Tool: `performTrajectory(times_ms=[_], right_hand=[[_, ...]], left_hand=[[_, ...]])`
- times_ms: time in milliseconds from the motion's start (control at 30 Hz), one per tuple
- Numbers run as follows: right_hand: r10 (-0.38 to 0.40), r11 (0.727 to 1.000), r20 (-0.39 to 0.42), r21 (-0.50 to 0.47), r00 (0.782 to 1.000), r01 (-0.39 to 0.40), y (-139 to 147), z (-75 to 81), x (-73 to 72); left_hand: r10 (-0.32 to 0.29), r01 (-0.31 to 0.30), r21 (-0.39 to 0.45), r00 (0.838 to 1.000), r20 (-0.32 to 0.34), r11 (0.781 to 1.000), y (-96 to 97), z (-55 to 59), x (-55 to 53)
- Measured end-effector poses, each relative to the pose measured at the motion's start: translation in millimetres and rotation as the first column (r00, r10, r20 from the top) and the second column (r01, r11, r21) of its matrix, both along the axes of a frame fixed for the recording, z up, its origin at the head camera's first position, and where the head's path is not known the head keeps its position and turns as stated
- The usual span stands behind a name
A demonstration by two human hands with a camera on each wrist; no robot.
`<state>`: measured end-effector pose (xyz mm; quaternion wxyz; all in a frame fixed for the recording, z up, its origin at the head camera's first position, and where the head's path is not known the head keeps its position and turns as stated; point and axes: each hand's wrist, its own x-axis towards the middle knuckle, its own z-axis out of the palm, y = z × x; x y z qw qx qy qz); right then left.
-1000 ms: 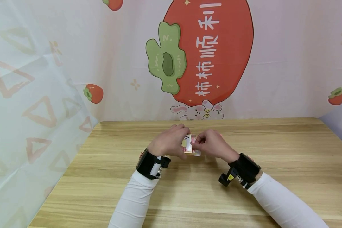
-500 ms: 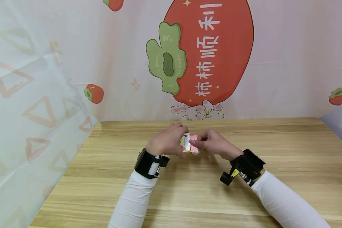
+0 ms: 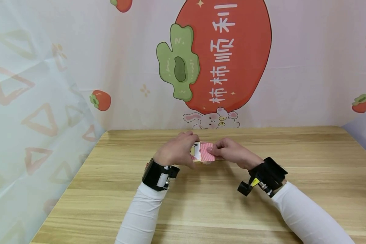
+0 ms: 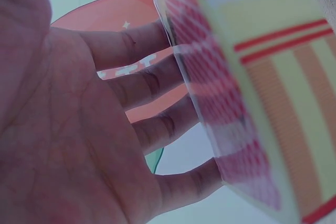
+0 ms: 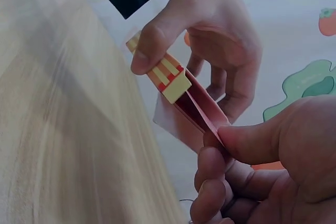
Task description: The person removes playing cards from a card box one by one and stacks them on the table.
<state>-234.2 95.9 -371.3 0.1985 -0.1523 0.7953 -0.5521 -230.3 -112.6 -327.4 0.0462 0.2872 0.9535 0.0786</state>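
My left hand [image 3: 177,150] grips a small playing card box [image 3: 196,153], whose white panel with an "A" shows in the head view. The left wrist view has the box's striped side [image 4: 286,93] large and blurred, with fingertips against its patterned edge. My thumb presses the box's yellow-and-orange striped side [image 5: 167,74] in the right wrist view. From the open end sticks a pink-patterned playing card [image 3: 205,152]. My right hand [image 3: 233,154] pinches its outer edge between thumb and forefinger. A pale pink flap [image 5: 176,124] hangs by the box's mouth. The box's inside is mostly hidden.
A wood-grain table [image 3: 207,210] stretches beneath both hands. A printed cloth backdrop [image 3: 308,67] with a large persimmon hangs behind its far edge. Black wrist straps with cameras [image 3: 158,176] sit on both wrists.
More of the pink-patterned card shows out of the box than before. The left hand with the box has shifted slightly left, and the right wrist has moved a little to the right.
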Motion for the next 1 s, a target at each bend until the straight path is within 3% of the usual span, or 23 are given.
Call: performTrajectory(times_ms=[633,833,933,1000], right_hand=[[-0.009,0.985,-0.027,0.173,1.000,0.014,16,6.0,-7.3],[0.003,0.965,-0.097,0.262,0.995,0.022,20,9.6,-8.0],[-0.035,0.949,-0.167,0.305,0.985,0.086,22,12.3,-7.2],[-0.062,0.937,-0.249,0.319,0.966,0.143,23,13.7,-6.6]], left_hand=[[0.027,-0.027,-0.012,1.000,-0.006,1.000,-8.6,3.9,-1.5],[0.028,-0.028,-0.026,1.000,-0.001,0.999,-8.4,4.1,-1.8],[0.032,-0.032,-0.029,0.999,0.001,0.999,-8.0,4.1,-1.6],[0.035,-0.035,-0.027,0.999,0.005,0.999,-7.6,4.0,-1.4]])
